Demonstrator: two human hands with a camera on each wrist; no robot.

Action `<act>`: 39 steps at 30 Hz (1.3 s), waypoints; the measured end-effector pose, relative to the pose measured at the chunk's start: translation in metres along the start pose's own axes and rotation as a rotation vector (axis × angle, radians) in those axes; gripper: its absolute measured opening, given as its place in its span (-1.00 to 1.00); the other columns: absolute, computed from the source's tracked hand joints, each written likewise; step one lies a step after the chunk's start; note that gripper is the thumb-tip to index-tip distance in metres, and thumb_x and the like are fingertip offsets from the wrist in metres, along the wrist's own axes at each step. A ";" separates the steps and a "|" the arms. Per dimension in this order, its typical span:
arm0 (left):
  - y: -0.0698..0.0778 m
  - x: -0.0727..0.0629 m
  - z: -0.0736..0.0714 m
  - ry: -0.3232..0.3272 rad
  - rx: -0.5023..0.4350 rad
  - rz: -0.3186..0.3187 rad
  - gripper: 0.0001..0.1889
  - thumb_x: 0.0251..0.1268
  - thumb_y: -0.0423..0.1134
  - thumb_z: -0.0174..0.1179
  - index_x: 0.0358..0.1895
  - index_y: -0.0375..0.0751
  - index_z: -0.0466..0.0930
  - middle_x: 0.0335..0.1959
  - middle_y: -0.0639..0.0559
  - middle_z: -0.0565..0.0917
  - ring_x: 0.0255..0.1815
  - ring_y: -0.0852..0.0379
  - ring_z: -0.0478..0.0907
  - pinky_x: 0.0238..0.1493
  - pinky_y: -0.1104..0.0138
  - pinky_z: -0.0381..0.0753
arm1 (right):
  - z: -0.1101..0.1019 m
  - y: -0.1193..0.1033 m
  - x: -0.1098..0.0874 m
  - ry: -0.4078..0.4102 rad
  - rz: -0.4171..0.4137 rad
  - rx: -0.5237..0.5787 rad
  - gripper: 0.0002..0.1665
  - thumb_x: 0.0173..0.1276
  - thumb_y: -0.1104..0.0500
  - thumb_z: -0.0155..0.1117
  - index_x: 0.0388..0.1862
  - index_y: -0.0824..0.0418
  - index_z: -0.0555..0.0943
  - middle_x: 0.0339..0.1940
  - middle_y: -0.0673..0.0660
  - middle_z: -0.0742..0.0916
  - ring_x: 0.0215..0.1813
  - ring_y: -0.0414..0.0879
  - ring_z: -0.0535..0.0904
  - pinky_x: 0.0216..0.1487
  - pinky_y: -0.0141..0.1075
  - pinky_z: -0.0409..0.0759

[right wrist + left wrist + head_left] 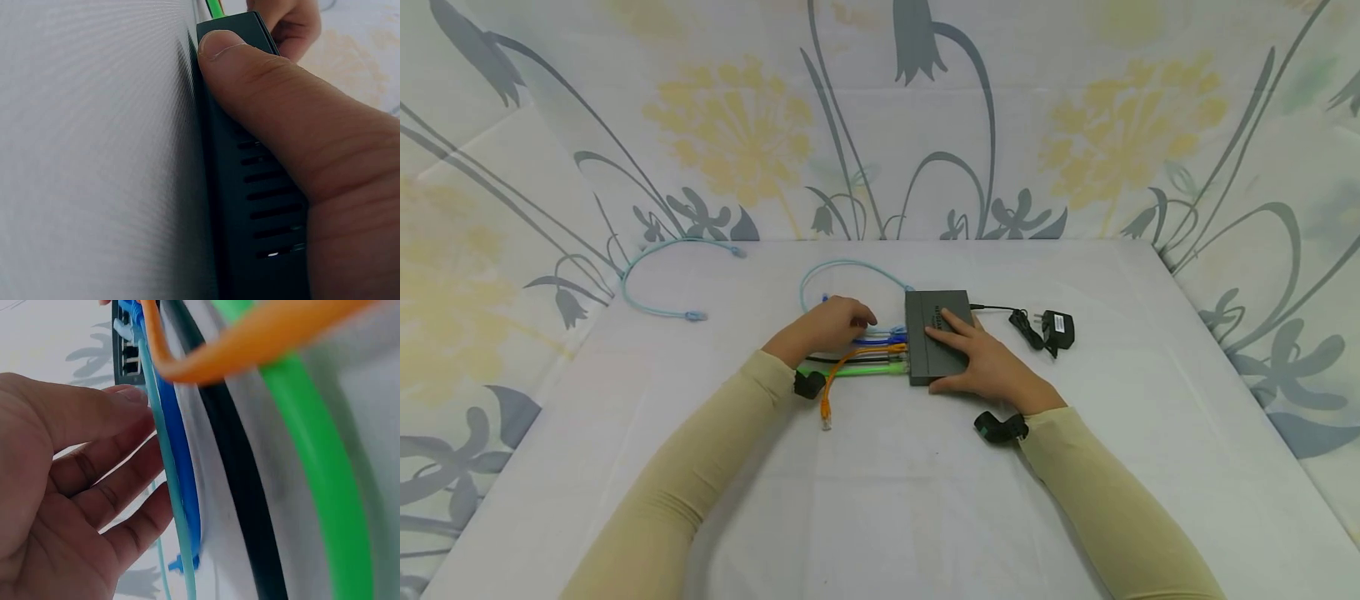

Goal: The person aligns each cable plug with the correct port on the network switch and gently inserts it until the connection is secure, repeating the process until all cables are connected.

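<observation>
A dark grey network switch lies flat on the white cloth, with cables plugged in along its left side. My right hand rests on it, fingers spread over the top; its thumb presses the near side wall by the vent slots. Left of the switch, my left hand is beside a light blue network cable, fingers loosely bent; whether they touch it is unclear. Blue, black and green cables run alongside. An orange cable bends toward me, its near plug loose.
Another light blue cable lies curved at the back left. The black power adapter and its bundled cord sit right of the switch. A light blue loop arcs behind the left hand. Floral cloth hangs behind the table.
</observation>
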State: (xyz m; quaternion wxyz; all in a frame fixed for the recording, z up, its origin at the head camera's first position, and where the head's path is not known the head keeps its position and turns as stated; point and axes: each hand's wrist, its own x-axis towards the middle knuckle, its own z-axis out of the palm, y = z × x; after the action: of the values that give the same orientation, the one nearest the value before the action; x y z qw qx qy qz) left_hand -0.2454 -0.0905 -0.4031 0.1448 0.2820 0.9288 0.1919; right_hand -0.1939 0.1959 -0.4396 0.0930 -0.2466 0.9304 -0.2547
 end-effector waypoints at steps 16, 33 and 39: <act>-0.020 -0.025 -0.014 0.116 -0.006 -0.064 -0.71 0.38 -0.31 0.10 0.10 -0.23 0.63 -0.04 -0.10 0.69 0.01 -0.01 0.58 0.10 0.14 0.56 | -0.002 -0.001 0.000 -0.004 -0.004 -0.006 0.12 -0.01 -0.43 0.41 0.52 -0.27 0.18 0.63 -0.04 -0.02 0.57 0.40 -0.25 0.39 0.33 0.15; -0.051 -0.050 -0.025 0.178 0.022 -0.089 -0.72 0.34 -0.33 0.12 0.05 -0.29 0.65 -0.11 -0.14 0.69 -0.08 -0.04 0.58 0.02 0.11 0.57 | -0.002 -0.001 0.000 -0.012 -0.001 -0.008 0.13 -0.02 -0.45 0.40 0.52 -0.30 0.16 0.63 -0.05 -0.03 0.56 0.41 -0.24 0.38 0.34 0.15; -0.061 -0.058 -0.027 0.189 0.020 -0.111 -0.74 0.33 -0.32 0.13 0.02 -0.30 0.66 -0.17 -0.15 0.68 -0.12 -0.03 0.57 -0.02 0.11 0.57 | -0.001 -0.001 -0.001 -0.014 0.004 -0.006 0.13 -0.03 -0.46 0.39 0.51 -0.30 0.16 0.63 -0.06 -0.03 0.57 0.40 -0.24 0.39 0.34 0.14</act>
State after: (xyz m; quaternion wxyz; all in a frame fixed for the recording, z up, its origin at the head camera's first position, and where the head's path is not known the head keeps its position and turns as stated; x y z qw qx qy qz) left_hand -0.2376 -0.1785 -0.3968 0.0643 0.2124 0.9543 0.2001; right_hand -0.1937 0.1963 -0.4381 0.0993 -0.2465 0.9311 -0.2499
